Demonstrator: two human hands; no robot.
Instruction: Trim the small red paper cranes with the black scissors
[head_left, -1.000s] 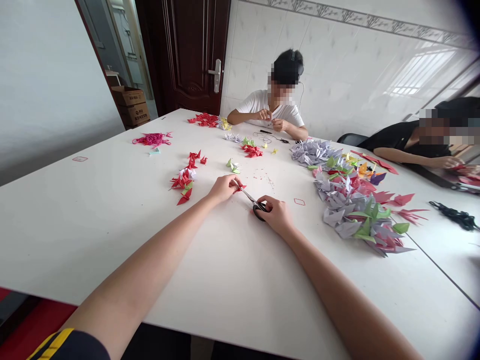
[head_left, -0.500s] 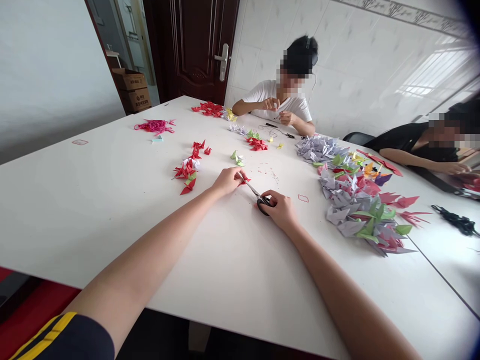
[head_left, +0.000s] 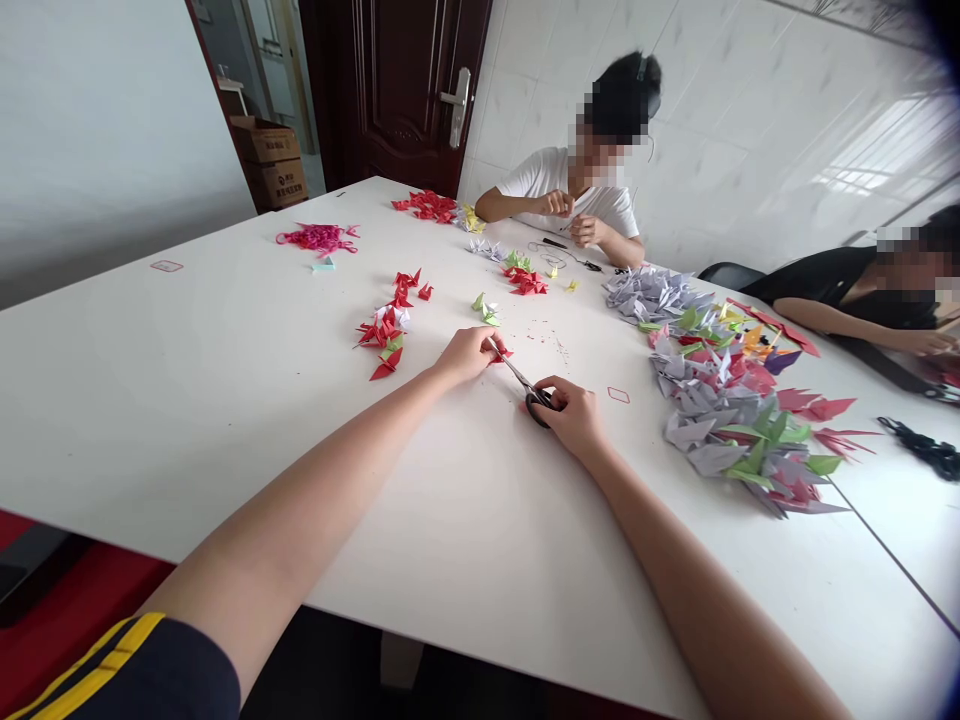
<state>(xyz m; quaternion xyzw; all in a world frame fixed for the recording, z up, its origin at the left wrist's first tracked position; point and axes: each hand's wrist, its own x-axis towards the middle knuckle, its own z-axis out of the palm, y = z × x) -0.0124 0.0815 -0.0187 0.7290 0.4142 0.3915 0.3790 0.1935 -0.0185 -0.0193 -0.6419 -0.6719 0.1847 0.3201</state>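
Note:
Pinched in the fingers of my left hand [head_left: 472, 354] is a small red paper piece [head_left: 504, 355], mostly hidden by the fingers. My right hand [head_left: 574, 410] grips the black handles of the scissors [head_left: 540, 406], whose blades point up and left to the red paper at my left fingertips. Left of my hands lies a loose row of red paper cranes [head_left: 386, 364] with some white and green ones. A green and white crane [head_left: 486, 310] sits just beyond my left hand.
A large heap of paper cranes [head_left: 720, 400] covers the table's right side. Pink cord [head_left: 318, 238] lies at the back left. Across the white table [head_left: 187, 400] a person [head_left: 562, 190] works with both hands; another person [head_left: 840, 290] sits at the right.
The whole view has shifted slightly, so the scene sits a little further right. My hands keep the same hold on the scissors and the red paper.

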